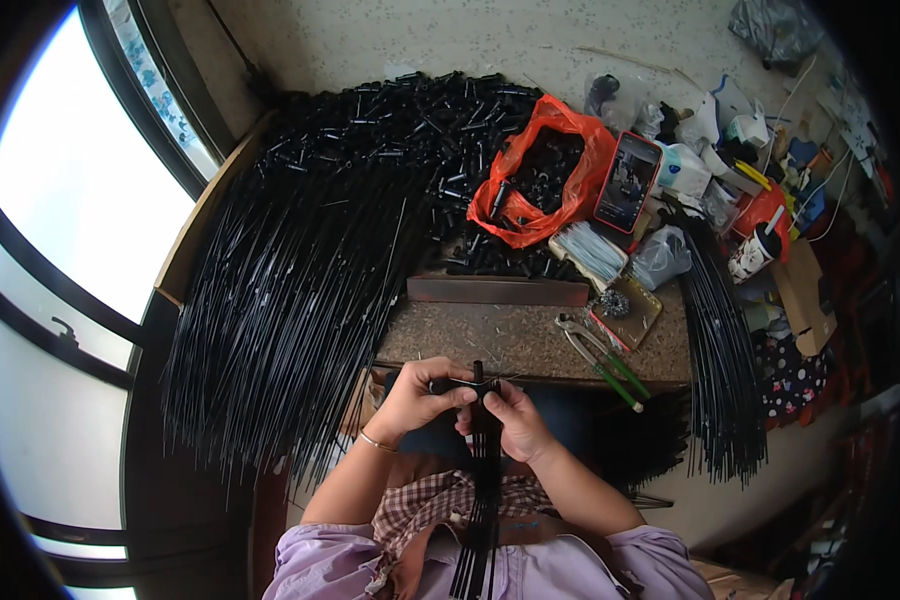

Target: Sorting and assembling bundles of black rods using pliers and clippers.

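Observation:
In front of my lap, both hands meet on a bundle of thin black rods (pixel 482 470) that hangs down over my clothes. My left hand (pixel 420 398) is closed, with thumb and fingers pinching a short black tube-shaped piece (pixel 448 385) laid crosswise at the bundle's top. My right hand (pixel 520 422) is closed on the upper end of the bundle, thumb near the crossing. A stubby black end sticks up between the hands. The fingertips partly hide how the pieces join.
Long black rods (pixel 280 300) cover the table's left, below a heap of black tubular parts (pixel 390 125). Rightward are a red plastic bag (pixel 490 195), a phone (pixel 628 180), white thin strips (pixel 590 250), green-handled pincers (pixel 602 362), more black rods (pixel 720 370) and a cup (pixel 753 252).

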{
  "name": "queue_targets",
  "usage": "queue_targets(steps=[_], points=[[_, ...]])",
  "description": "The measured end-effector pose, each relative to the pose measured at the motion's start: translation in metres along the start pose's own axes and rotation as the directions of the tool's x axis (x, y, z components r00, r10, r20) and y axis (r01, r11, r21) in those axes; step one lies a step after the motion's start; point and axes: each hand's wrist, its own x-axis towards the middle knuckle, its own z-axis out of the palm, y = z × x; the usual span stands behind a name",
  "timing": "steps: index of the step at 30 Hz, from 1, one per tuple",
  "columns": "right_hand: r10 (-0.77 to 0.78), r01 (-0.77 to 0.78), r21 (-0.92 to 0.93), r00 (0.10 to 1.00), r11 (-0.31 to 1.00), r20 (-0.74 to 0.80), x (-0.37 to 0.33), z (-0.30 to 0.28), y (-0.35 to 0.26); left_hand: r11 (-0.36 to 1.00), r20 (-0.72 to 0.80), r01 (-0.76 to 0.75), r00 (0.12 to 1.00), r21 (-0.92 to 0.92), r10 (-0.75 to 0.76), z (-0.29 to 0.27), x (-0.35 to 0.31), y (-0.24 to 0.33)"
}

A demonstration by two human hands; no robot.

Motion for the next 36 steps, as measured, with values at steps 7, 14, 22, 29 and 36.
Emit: queue_targets(steps=[7, 14, 22, 29, 36], points=[[0.205, -0.291, 0.185, 0.902, 0.939, 0.38, 0.003, -0.01, -0.002, 0.973, 0.376, -0.23, 0.903, 0.013, 0.209, -0.016, 0.016, -0.002], [-0.065, 0.065, -0.003, 0.994, 0.998, -0.087, 0.0, 0.009, 0.001, 0.967, 0.056, -0.251, 0.967, 0.054, 0.248, -0.002, 0.032, 0.029], [-0.15, 0.145, -0.039, 0.971, 0.989, -0.186, -0.011, 0.018, 0.0, 0.997, 0.195, -0.017, 0.981, 0.078, 0.002, 0.01, 0.034, 0.037], [-0.087, 0.089, 0.006, 0.984, 0.996, -0.155, -0.008, 0.011, -0.001, 0.996, 0.197, -0.078, 0.978, 0.039, 0.069, 0.006, 0.029, 0.051], [-0.066, 0.067, 0.004, 0.988, 0.998, -0.139, -0.006, 0.015, -0.003, 0.993, 0.144, -0.116, 0.982, -0.028, 0.118, 0.005, 0.03, 0.048]])
